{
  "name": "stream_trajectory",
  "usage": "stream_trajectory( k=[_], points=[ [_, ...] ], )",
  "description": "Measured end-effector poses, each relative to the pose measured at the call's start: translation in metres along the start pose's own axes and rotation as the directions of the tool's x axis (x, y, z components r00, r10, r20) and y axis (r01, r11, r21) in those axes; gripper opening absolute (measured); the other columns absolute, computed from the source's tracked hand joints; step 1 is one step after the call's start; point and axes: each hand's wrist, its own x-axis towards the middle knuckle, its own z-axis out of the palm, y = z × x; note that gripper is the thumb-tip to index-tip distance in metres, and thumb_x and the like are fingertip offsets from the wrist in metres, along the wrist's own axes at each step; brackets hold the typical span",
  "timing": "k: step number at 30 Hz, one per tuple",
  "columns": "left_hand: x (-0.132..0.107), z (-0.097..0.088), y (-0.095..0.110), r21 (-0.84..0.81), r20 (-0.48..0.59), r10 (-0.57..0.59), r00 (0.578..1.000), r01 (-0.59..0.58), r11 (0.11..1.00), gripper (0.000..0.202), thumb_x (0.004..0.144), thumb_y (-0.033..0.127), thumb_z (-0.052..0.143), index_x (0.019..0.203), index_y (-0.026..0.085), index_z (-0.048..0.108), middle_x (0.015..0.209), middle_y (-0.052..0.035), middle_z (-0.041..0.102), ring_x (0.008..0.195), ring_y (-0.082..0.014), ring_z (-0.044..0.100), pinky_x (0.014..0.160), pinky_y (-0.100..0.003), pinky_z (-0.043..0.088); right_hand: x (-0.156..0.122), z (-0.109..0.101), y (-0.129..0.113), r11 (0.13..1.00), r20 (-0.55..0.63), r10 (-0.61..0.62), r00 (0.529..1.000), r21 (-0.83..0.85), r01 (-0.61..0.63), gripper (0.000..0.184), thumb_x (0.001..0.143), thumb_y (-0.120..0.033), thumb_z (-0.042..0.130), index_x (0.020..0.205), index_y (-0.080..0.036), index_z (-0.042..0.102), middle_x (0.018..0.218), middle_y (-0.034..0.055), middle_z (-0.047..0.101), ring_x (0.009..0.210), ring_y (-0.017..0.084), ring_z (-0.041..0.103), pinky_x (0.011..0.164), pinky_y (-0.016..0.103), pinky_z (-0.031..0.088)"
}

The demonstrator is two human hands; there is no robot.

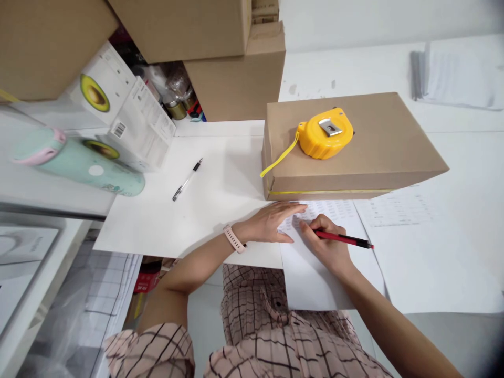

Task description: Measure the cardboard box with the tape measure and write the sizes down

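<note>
Your right hand [329, 253] pinches a red pen [340, 238] with black parts. The back end of the pen points to about three o'clock, and your fingers hide its tip. The pen is over a white paper [315, 286] with rows of small writing near the top. Your left hand [271, 223] is spread, thumb away from the fingers, at the left edge of this paper. At twelve o'clock from your right hand is a brown box [381, 139], with a yellow tape measure [323, 145] on top. At ten o'clock from your left hand, a clear pen [185, 185] lies on the white table [220, 210]. Farther out, between nine and ten o'clock, is a green bottle [94, 170].
</note>
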Motion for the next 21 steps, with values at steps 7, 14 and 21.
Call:
stream_trajectory(
  k=[7, 14, 21],
  points=[
    [-0.0004, 0.0016, -0.0020, 0.004, -0.009, 0.010, 1.000, -0.010, 1.000, 0.087, 0.080, 0.023, 0.085, 0.154, 0.022, 0.041, 0.161, -0.0135, 0.047, 0.152, -0.0273, 0.040, 0.126, -0.047, 0.034, 0.0013, 0.0018, 0.0023, 0.999, -0.007, -0.020, 1.000, -0.041, 0.019, 0.038, 0.083, -0.044, 0.068, 0.058, -0.024, 0.048, 0.050, -0.0034, 0.050, 0.047, 0.010, 0.040, 0.046, 0.026, 0.034],
    [-0.0002, 0.0012, -0.0012, -0.006, -0.002, -0.002, 1.000, 0.002, 1.000, 0.087, 0.080, 0.023, 0.084, 0.155, 0.024, 0.040, 0.161, -0.0126, 0.047, 0.152, -0.0286, 0.040, 0.126, -0.049, 0.033, 0.0005, 0.0014, 0.0015, 0.998, 0.002, -0.032, 0.999, -0.050, 0.032, 0.039, 0.083, -0.044, 0.067, 0.058, -0.024, 0.045, 0.048, -0.0041, 0.047, 0.046, 0.010, 0.038, 0.045, 0.025, 0.032],
    [-0.0004, 0.0012, -0.0009, 0.001, -0.003, -0.005, 1.000, 0.005, 1.000, 0.086, 0.080, 0.023, 0.084, 0.155, 0.025, 0.041, 0.161, -0.0120, 0.047, 0.152, -0.0280, 0.039, 0.126, -0.049, 0.033, 0.0006, 0.0013, 0.0002, 1.000, 0.000, -0.002, 1.000, -0.025, 0.002, 0.038, 0.083, -0.044, 0.067, 0.058, -0.024, 0.046, 0.048, -0.0042, 0.047, 0.046, 0.009, 0.036, 0.045, 0.025, 0.030]
  ],
)
